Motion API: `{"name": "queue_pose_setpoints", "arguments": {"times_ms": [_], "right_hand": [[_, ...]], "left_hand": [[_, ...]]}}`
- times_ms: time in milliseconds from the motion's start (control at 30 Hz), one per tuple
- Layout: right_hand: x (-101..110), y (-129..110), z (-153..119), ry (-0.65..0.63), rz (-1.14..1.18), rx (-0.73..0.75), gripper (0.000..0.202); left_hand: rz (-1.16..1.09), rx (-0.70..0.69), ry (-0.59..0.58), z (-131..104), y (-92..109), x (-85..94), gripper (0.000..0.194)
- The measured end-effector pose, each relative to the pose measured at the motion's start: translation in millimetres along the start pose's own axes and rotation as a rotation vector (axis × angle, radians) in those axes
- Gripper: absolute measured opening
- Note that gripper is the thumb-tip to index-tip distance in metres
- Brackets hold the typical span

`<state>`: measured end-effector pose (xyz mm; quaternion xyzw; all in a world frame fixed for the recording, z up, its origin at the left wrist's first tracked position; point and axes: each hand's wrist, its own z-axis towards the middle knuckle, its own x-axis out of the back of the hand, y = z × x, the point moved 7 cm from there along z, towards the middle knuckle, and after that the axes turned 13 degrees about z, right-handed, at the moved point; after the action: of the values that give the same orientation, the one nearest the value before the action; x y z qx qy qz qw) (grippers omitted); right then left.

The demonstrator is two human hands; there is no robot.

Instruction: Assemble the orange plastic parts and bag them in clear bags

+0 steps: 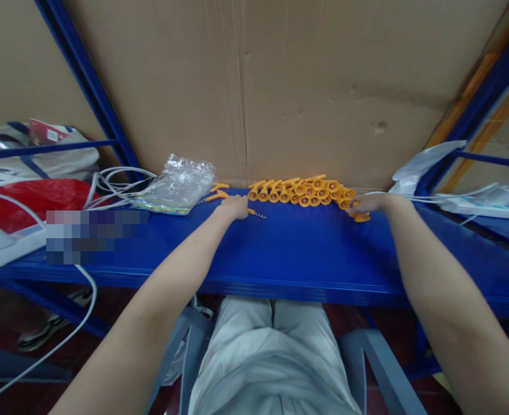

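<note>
Lap [271, 346]: grey trousers, between chair armrests [377, 357]
Left hand [236, 207]: curled over an orange corkscrew [251, 211], fingertips hidden, grip unclear
Right hand [366, 203]: fingers closed on an orange bell-ended piece [361, 218]
Bell-ended stack [310, 193]: between both hands, along the blue shelf's [297, 248] rear

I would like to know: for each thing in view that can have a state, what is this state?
Left hand: grip closed on a spiral-tipped orange piece.
Right hand: at the pile's right end; exact grip unclear.
Orange cones: piled, open ends mostly facing the person.
Clear plastic packaging: wrinkled, lying down; sealing unclear.
White cables: loosely looped, one hanging down.
</note>
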<state>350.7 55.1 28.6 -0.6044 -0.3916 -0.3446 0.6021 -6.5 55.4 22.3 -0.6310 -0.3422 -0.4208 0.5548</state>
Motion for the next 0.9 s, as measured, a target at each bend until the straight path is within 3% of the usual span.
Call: {"name": "queue_pose_setpoints", "arguments": {"times_ms": [67,167,367,533,633,900], "right_hand": [[-6.9,0.4,-3.8,-0.066,-0.002,-0.122,0.020],[-8.7,0.9,-8.4,-0.049,0.063,-0.202,0.028],[-11.5,-11.6,-11.7,-0.049,0.165,-0.102,0.046],[-5.4,-18.5,-11.8,-0.012,0.129,-0.039,0.069],[2.1,-12.9,-14.5,-0.005,0.067,-0.098,0.066],[-3.0,-14.3,-35.0,-0.241,0.026,-0.244,0.060]], "left_hand": [[-0.002,-0.009,0.002,1.4,-0.1,-0.6,0.048],[-0.013,-0.013,0.004,2.6,-0.3,-1.0,0.049],[0.005,-0.006,-0.002,2.1,-0.8,-0.7,0.049],[0.036,-0.102,0.026,3.9,2.6,0.2,0.048],[0.034,-0.123,0.026,4.5,3.1,1.3,0.045],[-0.062,-0.168,-0.028,2.9,7.9,4.5,0.040]]}}
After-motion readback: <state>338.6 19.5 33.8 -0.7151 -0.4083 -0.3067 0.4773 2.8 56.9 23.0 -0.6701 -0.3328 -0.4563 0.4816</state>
